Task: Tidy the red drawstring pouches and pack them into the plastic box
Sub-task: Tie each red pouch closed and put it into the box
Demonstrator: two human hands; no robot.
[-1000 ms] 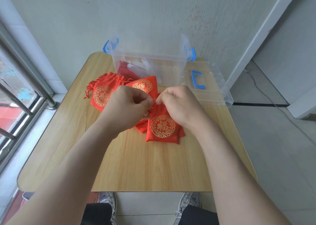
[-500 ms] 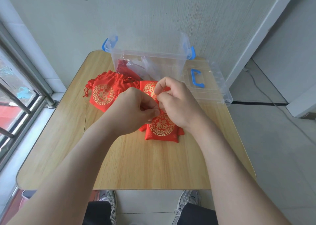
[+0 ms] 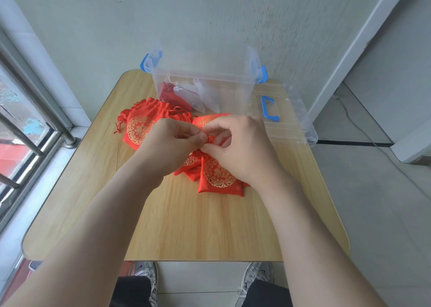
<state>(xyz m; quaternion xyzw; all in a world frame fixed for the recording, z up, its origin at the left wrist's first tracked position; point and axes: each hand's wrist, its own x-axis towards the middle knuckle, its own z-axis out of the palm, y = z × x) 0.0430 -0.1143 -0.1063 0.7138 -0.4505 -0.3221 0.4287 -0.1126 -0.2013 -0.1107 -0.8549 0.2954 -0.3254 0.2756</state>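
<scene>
Both hands meet above the middle of the bench (image 3: 186, 225), fingertips nearly touching. The left hand (image 3: 170, 143) has its fingers curled, with thumb and forefinger pinching the gathered red neck of the front pouch (image 3: 220, 178). The right hand (image 3: 242, 150) pinches the same bunched neck from the other side, its remaining fingers loosely bent over it. Whether either hand has the cord itself or only the cloth is hidden by the fingers.

That front pouch lies flat on the bench below the right hand, its gold round emblem facing up and its bottom edge towards the person. Further red pouches (image 3: 190, 166) lie partly beneath it and under the left hand, overlapping one another. A larger heap of pouches (image 3: 140, 129) sits to the left, one showing a gold emblem, with thin cords trailing off its left side. One more pouch edge (image 3: 203, 122) peeks out behind the knuckles.

At the far edge stands the plastic box (image 3: 233, 87), clear with blue latches, its top open. A dark red pouch (image 3: 168, 92) and some pale translucent bags (image 3: 203, 94) lie in its left part. The clear lid (image 3: 293, 120) lies flat just right of the box, blue handle (image 3: 269, 109) up.
</scene>
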